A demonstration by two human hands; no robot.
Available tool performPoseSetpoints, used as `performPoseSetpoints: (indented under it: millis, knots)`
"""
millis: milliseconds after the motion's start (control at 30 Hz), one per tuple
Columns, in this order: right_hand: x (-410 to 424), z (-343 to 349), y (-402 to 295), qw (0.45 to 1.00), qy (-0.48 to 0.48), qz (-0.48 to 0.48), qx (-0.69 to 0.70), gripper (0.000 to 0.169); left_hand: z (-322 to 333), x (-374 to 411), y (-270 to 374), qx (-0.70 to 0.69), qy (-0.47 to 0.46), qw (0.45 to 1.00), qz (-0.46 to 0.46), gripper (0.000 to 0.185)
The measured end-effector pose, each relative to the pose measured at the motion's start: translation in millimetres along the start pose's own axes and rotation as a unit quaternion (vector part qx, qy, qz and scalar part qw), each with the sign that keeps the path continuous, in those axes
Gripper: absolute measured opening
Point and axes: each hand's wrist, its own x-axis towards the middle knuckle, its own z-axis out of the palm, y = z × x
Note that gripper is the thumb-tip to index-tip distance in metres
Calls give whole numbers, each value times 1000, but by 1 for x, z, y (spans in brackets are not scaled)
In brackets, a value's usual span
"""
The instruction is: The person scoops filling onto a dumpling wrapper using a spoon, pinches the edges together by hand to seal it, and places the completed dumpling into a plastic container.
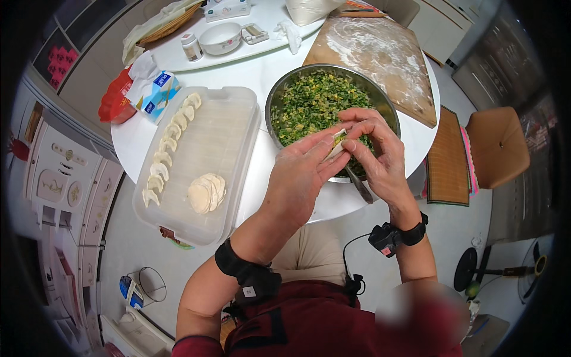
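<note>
Between my two hands is a dumpling (337,145), its wrapper folded around green and yellow filling that still shows at the opening. My left hand (303,172) supports it from below and the side. The thumb and fingers of my right hand (374,149) pinch its edge. Both hands are over the near rim of a steel bowl (273,134) full of chopped green and yellow filling (319,100). A spoon (359,185) leans out over the bowl's near rim, its head hidden. To the left, a plastic tray (200,129) carries a row of folded dumplings (168,144) and a stack of round wrappers (206,193).
A floured wooden board (374,58) lies at the back right. At the far left stand a tissue pack (154,96) and a red basin (117,100). Farther back are a white bowl (221,38), a small bottle (192,47) and a flour bag (310,11).
</note>
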Motion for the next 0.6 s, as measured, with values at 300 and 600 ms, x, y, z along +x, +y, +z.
performPoseSetpoints:
  millis: [300,600]
  knots:
    - [3,7,1,998,55,11,-9,5,-2,8,-3,130,6,988,84,31]
    - [5,6,5,990,89,-48,-97,10,-7,16,0,335,7,927,168,30]
